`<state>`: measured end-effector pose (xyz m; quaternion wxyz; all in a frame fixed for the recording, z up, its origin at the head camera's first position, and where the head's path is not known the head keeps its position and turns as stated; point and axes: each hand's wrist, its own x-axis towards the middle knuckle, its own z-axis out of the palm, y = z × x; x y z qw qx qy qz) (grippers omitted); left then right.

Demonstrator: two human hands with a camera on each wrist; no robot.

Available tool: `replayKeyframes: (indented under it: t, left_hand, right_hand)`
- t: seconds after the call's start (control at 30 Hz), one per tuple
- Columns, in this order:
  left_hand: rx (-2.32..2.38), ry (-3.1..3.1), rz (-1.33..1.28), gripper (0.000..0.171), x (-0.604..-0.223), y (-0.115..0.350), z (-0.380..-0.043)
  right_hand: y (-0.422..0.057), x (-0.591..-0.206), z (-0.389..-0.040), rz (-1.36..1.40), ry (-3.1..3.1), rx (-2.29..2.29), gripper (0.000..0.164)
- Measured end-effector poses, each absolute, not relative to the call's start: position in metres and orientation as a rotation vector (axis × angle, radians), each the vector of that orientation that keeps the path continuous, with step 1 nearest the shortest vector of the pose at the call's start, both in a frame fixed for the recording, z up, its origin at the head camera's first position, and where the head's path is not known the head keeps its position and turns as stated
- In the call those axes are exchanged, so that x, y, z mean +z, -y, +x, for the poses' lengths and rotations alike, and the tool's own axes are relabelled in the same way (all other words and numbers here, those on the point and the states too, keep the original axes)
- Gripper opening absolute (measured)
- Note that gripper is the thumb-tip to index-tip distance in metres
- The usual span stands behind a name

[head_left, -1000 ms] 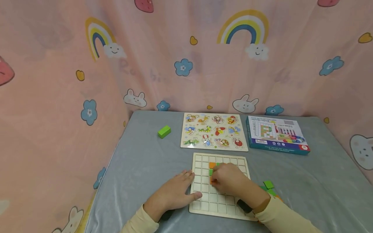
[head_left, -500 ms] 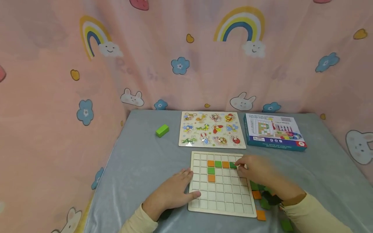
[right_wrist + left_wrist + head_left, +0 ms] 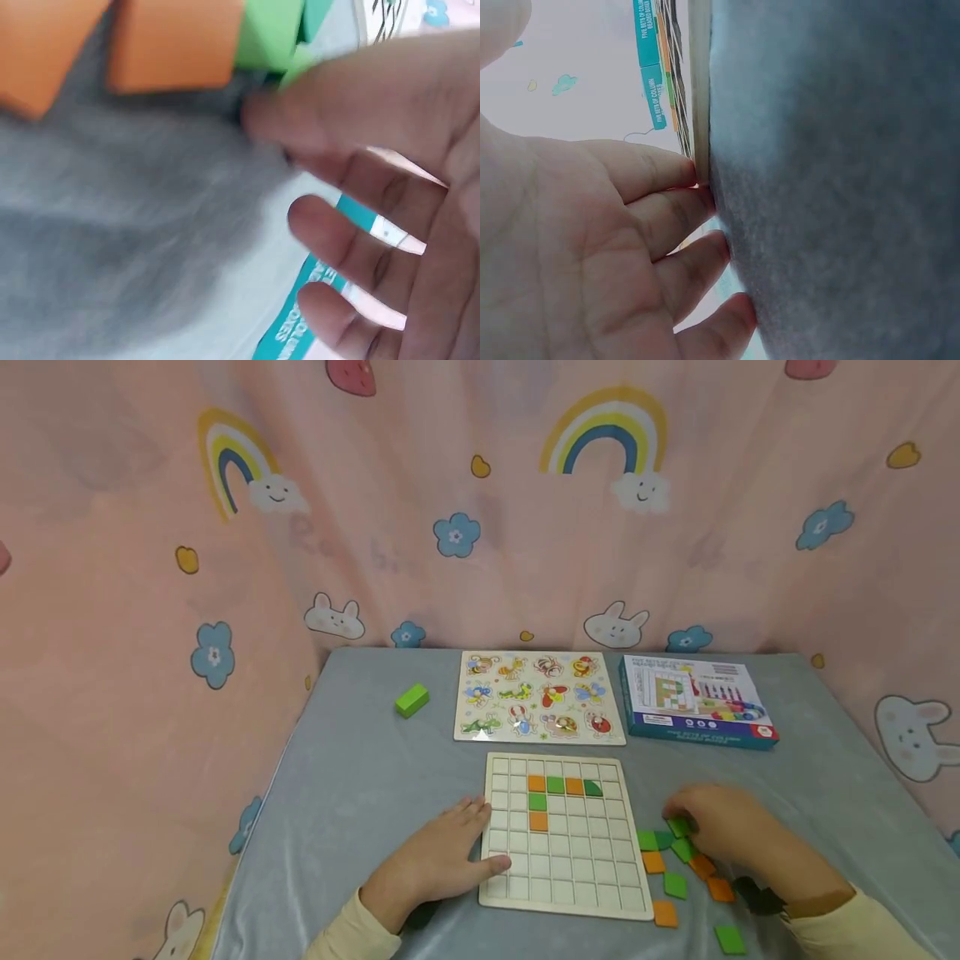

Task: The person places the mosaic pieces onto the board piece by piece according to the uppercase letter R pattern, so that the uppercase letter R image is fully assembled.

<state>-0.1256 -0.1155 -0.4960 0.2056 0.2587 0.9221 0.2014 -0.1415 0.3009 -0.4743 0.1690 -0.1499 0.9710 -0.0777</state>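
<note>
A pale wooden grid board (image 3: pixel 588 868) lies flat on the grey cloth in the head view. Orange and green square tiles make a row and a short column on it, with a dark green rounded tile (image 3: pixel 592 788) at the row's right end. My left hand (image 3: pixel 435 860) rests along the board's left edge, fingers extended and thumb over the rim; its fingertips (image 3: pixel 697 262) touch the edge in the left wrist view. My right hand (image 3: pixel 731 827), right of the board, pinches a green square tile (image 3: pixel 678 827) with thumb and forefinger. Its other fingers are loosely bent.
Several loose tiles, such as an orange tile (image 3: pixel 665 913) and a green tile (image 3: pixel 730 939), lie right of the board. Behind it are an insect puzzle (image 3: pixel 540 697) and a flat box (image 3: pixel 697 702). A green block (image 3: pixel 412 701) sits at the back left.
My right hand has moved from the grid to the rounded tile's cell, then right to the loose tiles, uncovering the row. The left hand stays at the board's edge.
</note>
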Motion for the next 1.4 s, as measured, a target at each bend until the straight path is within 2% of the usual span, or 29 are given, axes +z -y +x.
replayKeyframes:
  t: [0.13, 0.33, 0.73, 0.87, 1.23, 1.4]
  left_hand:
    - [0.561, -2.564, 0.716, 0.095, -0.496, 0.116, -0.125]
    - [0.573, -2.562, 0.722, 0.094, -0.494, 0.116, -0.125]
    - [0.566, -2.571, 0.723, 0.094, -0.491, 0.116, -0.127]
    - [0.568, -2.571, 0.722, 0.094, -0.491, 0.116, -0.125]
    - [0.572, -2.566, 0.724, 0.094, -0.493, 0.116, -0.123]
    - [0.565, -2.574, 0.718, 0.094, -0.495, 0.116, -0.125]
  right_hand:
    - [-0.305, -0.476, -0.139, -0.418, -2.766, -0.203, 0.019]
    - [-0.292, -0.468, -0.137, -0.407, -2.82, -0.224, 0.031]
    - [-0.201, -0.472, -0.141, -0.99, -2.85, -0.351, 0.014]
    - [-0.185, -0.48, -0.147, -1.075, -2.832, -0.338, 0.009]
    - [-0.175, -0.486, -0.15, -1.165, -2.837, -0.3, 0.004]
    - [-0.189, -0.484, -0.154, -1.033, -2.769, -0.481, 0.014]
